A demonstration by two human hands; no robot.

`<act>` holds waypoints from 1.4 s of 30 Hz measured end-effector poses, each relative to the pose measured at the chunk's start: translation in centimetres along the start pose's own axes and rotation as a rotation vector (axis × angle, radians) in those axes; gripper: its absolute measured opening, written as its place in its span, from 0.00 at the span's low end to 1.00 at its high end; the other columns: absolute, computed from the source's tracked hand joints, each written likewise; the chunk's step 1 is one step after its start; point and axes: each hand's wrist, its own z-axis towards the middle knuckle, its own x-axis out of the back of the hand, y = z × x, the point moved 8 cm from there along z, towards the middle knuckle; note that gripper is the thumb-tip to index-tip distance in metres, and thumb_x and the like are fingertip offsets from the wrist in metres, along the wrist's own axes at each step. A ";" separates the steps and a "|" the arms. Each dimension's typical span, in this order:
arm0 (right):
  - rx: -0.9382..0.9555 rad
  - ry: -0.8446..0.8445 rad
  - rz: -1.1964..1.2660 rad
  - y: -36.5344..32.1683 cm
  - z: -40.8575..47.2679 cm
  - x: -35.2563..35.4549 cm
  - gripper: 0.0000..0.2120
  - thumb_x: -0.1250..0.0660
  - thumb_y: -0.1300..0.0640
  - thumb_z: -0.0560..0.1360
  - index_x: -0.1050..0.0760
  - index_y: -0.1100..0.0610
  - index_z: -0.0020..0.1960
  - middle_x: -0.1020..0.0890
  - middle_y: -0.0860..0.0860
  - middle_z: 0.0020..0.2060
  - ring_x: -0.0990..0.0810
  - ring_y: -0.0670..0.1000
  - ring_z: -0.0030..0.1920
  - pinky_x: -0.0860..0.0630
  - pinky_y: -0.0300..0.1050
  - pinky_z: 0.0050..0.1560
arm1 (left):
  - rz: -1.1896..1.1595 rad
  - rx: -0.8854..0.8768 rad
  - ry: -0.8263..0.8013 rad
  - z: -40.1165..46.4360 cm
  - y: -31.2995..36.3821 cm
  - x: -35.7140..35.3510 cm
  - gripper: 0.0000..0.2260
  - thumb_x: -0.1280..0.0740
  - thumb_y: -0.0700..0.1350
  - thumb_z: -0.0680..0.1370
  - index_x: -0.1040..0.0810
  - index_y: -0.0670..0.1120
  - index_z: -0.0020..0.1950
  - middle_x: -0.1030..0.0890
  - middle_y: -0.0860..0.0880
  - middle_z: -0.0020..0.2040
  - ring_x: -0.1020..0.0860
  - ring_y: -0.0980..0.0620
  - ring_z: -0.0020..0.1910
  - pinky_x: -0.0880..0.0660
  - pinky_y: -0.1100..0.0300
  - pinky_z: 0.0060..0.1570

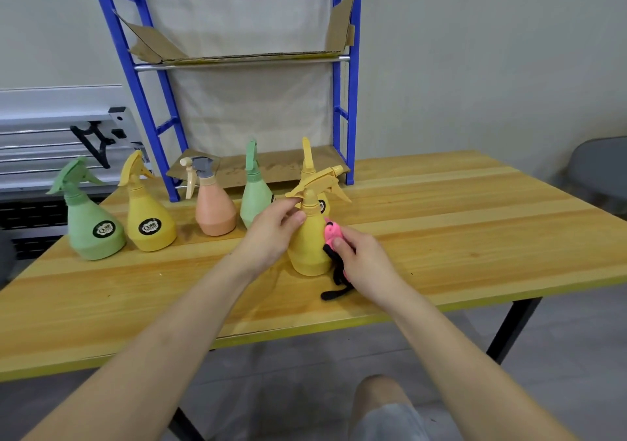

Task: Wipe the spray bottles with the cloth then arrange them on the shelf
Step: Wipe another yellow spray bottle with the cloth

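A big wooden table has a blue shelf standing at its back edge, and five spray bottles stand in a row in front of the shelf. Closer in, a yellow spray bottle stands upright on the table. The left hand pinches its neck, and the right hand holds a pink and black cloth against its side.

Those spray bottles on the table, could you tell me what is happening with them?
A person is wiping one yellow spray bottle: the left hand grips its neck while the right hand presses a pink cloth to its side. Five other bottles stand on the wooden table; the blue shelf holds only cardboard.
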 end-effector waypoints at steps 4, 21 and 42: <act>-0.051 -0.071 -0.082 0.8 0.1 0.0 0.14 0.39 0.53 0.87 0.19 0.50 0.68 0.15 0.47 0.46 0.19 0.54 0.49 0.26 0.47 0.46 | -0.035 0.044 -0.015 0.2 -0.7 -0.1 0.17 0.37 0.54 0.84 0.24 0.52 0.71 0.21 0.51 0.64 0.23 0.51 0.63 0.24 0.42 0.66; 0.082 0.109 0.255 -3.2 0.7 0.3 0.12 0.38 0.54 0.87 0.16 0.47 0.64 0.13 0.38 0.49 0.17 0.39 0.52 0.21 0.38 0.54 | 0.201 -0.094 0.171 -0.2 1.4 0.6 0.10 0.31 0.55 0.81 0.21 0.48 0.54 0.20 0.51 0.45 0.21 0.47 0.43 0.20 0.47 0.44; 0.018 0.014 0.180 -1.2 0.5 1.1 0.12 0.37 0.52 0.87 0.16 0.42 0.58 0.19 0.31 0.35 0.21 0.35 0.39 0.29 0.37 0.43 | -0.117 -0.032 0.164 -0.6 -0.2 -0.4 0.17 0.26 0.52 0.77 0.22 0.50 0.64 0.21 0.49 0.51 0.24 0.54 0.51 0.26 0.59 0.51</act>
